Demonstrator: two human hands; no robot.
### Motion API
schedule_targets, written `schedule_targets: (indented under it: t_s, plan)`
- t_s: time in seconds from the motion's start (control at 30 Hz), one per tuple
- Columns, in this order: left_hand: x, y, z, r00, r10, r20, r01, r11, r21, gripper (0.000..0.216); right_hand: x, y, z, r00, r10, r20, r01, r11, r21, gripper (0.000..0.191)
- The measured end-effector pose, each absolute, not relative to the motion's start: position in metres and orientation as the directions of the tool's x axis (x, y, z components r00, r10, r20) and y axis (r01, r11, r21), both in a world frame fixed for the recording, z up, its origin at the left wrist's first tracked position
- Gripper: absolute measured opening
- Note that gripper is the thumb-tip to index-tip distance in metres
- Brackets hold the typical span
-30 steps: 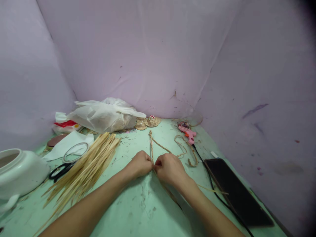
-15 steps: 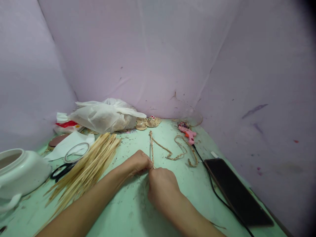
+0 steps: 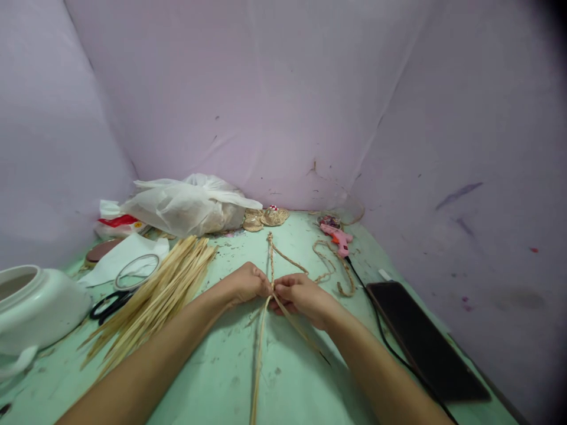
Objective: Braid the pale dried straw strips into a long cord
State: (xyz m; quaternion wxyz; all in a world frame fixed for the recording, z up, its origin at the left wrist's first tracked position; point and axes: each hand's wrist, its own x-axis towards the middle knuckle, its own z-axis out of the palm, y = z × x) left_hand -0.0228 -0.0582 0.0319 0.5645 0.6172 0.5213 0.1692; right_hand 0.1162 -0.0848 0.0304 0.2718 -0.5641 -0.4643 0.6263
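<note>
A thin braided straw cord (image 3: 271, 260) runs from a knotted end near the back of the table toward me, and the rest of it trails off to the right in loose bends. My left hand (image 3: 248, 282) pinches the near end of the cord from the left. On the other side, my right hand (image 3: 301, 297) is closed on the same spot with thumb and fingertips. Two straw strands (image 3: 260, 360) come out below the fingers: one points toward me, the other slants down to the right.
A bundle of dry straw (image 3: 168, 295) lies left, beside black scissors (image 3: 108, 306), a roll of tape (image 3: 137, 271) and a white ceramic pot (image 3: 44, 307). A plastic bag (image 3: 186, 206) sits behind. At right are a pink glue gun (image 3: 339, 238), its cable, and a dark phone-like slab (image 3: 425, 339).
My right hand has moved up and slightly right, turning from a fist to a fingertip pinch. The loose strands below the cord now show. My left hand stays nearly in place.
</note>
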Motion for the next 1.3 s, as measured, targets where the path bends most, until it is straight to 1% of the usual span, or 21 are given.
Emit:
schedule_targets:
  t_s: [0.03,0.1,0.23,0.3,0.43,0.57,0.63,0.83,0.9,0.97,1.03,1.1,1.17,1.23,1.3]
  plan:
    - [-0.023,-0.058,0.031,0.403,0.832,-0.381,0.455,0.179,0.872,0.009,0.113,-0.085,0.028,-0.246,0.843,-0.478,0.137,-0.458,-0.878,0.012]
    - [-0.022,-0.058,0.031,0.411,0.826,-0.386,0.482,0.162,0.861,0.01,0.109,-0.087,0.025,-0.247,0.834,-0.493,0.124,-0.478,-0.87,0.015]
    - [-0.022,-0.058,0.029,0.437,0.82,-0.369,0.559,0.073,0.826,0.012,0.113,-0.087,0.021,-0.207,0.868,-0.451,0.265,-0.394,-0.88,0.021]
    - [-0.024,-0.057,0.027,0.45,0.825,-0.343,0.597,0.009,0.802,0.012,0.115,-0.085,0.018,-0.179,0.89,-0.42,0.301,-0.357,-0.884,0.02]
    - [-0.029,-0.053,0.022,0.482,0.82,-0.309,0.666,-0.114,0.737,0.013,0.113,-0.084,0.013,-0.109,0.906,-0.408,0.25,-0.373,-0.894,0.012]
    - [-0.033,-0.053,0.019,0.527,0.802,-0.281,0.686,-0.205,0.698,0.013,0.109,-0.084,0.013,-0.068,0.918,-0.391,0.236,-0.366,-0.9,0.011]
    - [-0.034,-0.053,0.022,0.529,0.795,-0.297,0.703,-0.214,0.679,0.013,0.109,-0.084,0.012,-0.062,0.923,-0.38,0.247,-0.355,-0.902,0.011]
    - [-0.054,-0.045,0.047,0.521,0.731,-0.44,0.783,-0.206,0.586,0.014,0.111,-0.083,0.006,-0.073,0.926,-0.37,0.27,-0.339,-0.901,0.01]
    - [-0.069,-0.038,0.057,0.494,0.728,-0.476,0.819,-0.205,0.536,0.014,0.112,-0.082,0.004,-0.087,0.924,-0.372,0.277,-0.336,-0.9,0.01]
    - [-0.087,-0.029,0.065,0.445,0.763,-0.468,0.853,-0.203,0.48,0.014,0.113,-0.082,0.003,-0.096,0.922,-0.376,0.28,-0.337,-0.899,0.011]
    - [-0.105,-0.021,0.073,0.343,0.857,-0.385,0.891,-0.168,0.422,0.014,0.113,-0.082,0.002,-0.096,0.919,-0.382,0.288,-0.342,-0.894,0.011]
    - [-0.119,-0.016,0.079,0.181,0.951,-0.252,0.932,-0.084,0.352,0.015,0.114,-0.082,0.001,-0.1,0.918,-0.385,0.297,-0.341,-0.892,0.012]
    - [-0.127,-0.014,0.081,0.045,0.989,-0.141,0.96,-0.004,0.281,0.017,0.114,-0.082,0.0,-0.114,0.916,-0.385,0.294,-0.339,-0.893,0.012]
    - [-0.128,-0.013,0.078,-0.011,0.995,-0.094,0.976,0.032,0.217,0.018,0.114,-0.081,-0.001,-0.128,0.914,-0.385,0.277,-0.34,-0.899,0.011]
    - [-0.125,-0.012,0.071,-0.028,0.993,-0.113,0.986,0.046,0.161,0.017,0.114,-0.081,0.0,-0.131,0.909,-0.395,0.27,-0.35,-0.897,0.011]
